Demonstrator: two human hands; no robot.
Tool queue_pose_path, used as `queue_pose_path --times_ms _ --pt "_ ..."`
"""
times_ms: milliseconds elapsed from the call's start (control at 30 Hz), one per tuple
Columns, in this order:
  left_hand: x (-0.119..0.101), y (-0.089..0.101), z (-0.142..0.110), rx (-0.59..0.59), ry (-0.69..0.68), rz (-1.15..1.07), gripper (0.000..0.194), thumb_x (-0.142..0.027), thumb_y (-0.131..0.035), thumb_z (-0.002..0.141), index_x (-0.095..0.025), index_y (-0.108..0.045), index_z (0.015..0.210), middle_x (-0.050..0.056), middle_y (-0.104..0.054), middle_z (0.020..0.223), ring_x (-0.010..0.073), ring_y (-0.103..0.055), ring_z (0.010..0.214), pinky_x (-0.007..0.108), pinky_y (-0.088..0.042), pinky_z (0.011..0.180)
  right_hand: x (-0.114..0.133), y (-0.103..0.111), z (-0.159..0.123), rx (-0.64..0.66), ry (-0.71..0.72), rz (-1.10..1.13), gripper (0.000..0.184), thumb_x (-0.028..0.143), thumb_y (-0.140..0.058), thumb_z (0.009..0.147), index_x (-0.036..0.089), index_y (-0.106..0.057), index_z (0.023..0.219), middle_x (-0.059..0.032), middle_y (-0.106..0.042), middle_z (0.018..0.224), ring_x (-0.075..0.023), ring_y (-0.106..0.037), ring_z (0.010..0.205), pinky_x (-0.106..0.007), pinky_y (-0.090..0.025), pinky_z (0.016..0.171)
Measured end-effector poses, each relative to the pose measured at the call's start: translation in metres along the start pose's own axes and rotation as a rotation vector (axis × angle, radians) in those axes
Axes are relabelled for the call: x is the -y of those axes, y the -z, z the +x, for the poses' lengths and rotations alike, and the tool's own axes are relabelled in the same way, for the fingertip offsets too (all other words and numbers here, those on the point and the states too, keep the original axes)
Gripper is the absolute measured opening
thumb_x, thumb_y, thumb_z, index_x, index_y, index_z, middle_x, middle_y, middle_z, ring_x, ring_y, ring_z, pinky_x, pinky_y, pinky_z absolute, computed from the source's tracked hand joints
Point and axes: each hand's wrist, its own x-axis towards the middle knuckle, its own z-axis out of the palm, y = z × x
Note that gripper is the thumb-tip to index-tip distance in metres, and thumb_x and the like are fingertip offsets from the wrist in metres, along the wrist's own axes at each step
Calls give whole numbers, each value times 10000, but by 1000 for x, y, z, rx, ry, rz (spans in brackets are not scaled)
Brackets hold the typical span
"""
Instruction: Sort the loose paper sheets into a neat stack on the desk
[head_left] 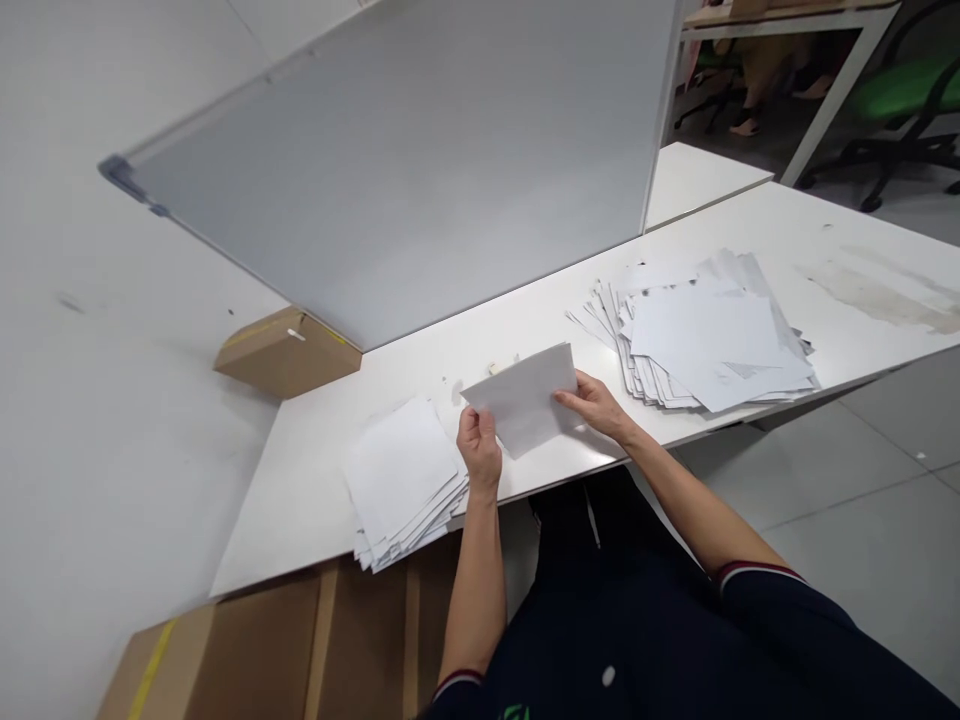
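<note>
Both hands hold a white sheet of paper (pixel 525 400) tilted up above the front of the white table. My left hand (pixel 480 445) pinches its left corner between thumb and fingers. At the right edge, my right hand (pixel 592 405) grips the paper with the thumb on the near face and the fingers behind. Whether it is one sheet or a few together I cannot tell. Left of my left hand lies a fairly neat paper stack (pixel 405 470). To the right of my right hand spreads a larger, untidy paper pile (pixel 705 340).
A large whiteboard (pixel 420 170) stands along the back of the table (pixel 300 470). Behind its lower left corner is a cardboard box (pixel 289 355); more cardboard boxes (pixel 262 650) sit below the table. A green chair (pixel 907 100) and another person's foot (pixel 746 122) show at upper right.
</note>
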Motion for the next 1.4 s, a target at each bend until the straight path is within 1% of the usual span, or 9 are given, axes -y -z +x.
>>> queue_pose_path --times_ms 367,467,600,667,767,867,967,1167,1400 --pt "1 -4 -9 -44 -38 89 301 -431 -530 823 -152 -605 909 38 -636 812 151 -589 849 268 -448 808 -10 -3 -13 -10 4 -42 301 373 -597 795 190 -618 1033 -55 -652 1011 -217 -598 944 -359 -474 816" --pt "-4 -5 -8 -115 -22 62 318 -450 -526 821 -158 -602 922 42 -642 837 155 -594 870 279 -453 814 1 -6 -16 -4 38 -115 288 373 -581 806 184 -616 1020 -55 -649 990 -212 -593 941 -344 -469 806" --pt "-18 -8 -11 -193 21 -169 319 -471 -549 802 -193 -581 955 32 -647 870 147 -605 885 290 -461 836 31 -13 -26 7 44 -275 241 383 -548 825 186 -607 949 -31 -644 888 -186 -598 841 -288 -458 719" --pt "-22 -7 -17 -152 115 -245 316 -459 -543 812 -201 -569 993 39 -651 892 147 -612 891 302 -468 843 43 -14 -34 21 -28 -373 234 399 -514 840 190 -600 900 -20 -640 823 -175 -595 762 -262 -443 644" --pt "-12 2 -29 -57 283 -204 298 -428 -550 817 -187 -564 990 45 -648 890 139 -615 863 293 -485 807 48 -10 -46 62 -213 -450 232 399 -486 842 193 -586 885 -26 -650 815 -179 -602 725 -249 -433 586" --pt "8 12 -38 88 428 32 403 -384 -590 790 -173 -530 1128 22 -628 808 112 -602 716 258 -492 699 38 1 -53 90 -425 -565 201 356 -513 800 172 -584 838 -64 -664 840 -206 -618 736 -262 -443 578" --pt "24 17 -39 179 501 249 592 -349 -562 801 -183 -375 1338 8 -602 783 98 -562 604 253 -479 619 23 13 -56 81 -558 -596 197 331 -534 763 154 -591 826 -88 -676 843 -224 -632 732 -274 -456 580" --pt "37 12 -17 168 217 517 513 -262 -477 834 -199 -397 1336 96 -585 1062 132 -572 778 313 -466 775 8 31 -52 33 -652 -231 306 339 -614 705 147 -614 944 -83 -708 888 -235 -661 764 -288 -507 614" --pt "57 1 19 282 -43 693 530 -104 -353 821 -196 -423 1338 118 -540 1103 215 -491 1060 391 -389 949 1 38 -28 -35 -708 -192 254 333 -643 689 162 -610 873 -101 -712 904 -240 -670 764 -297 -528 595"
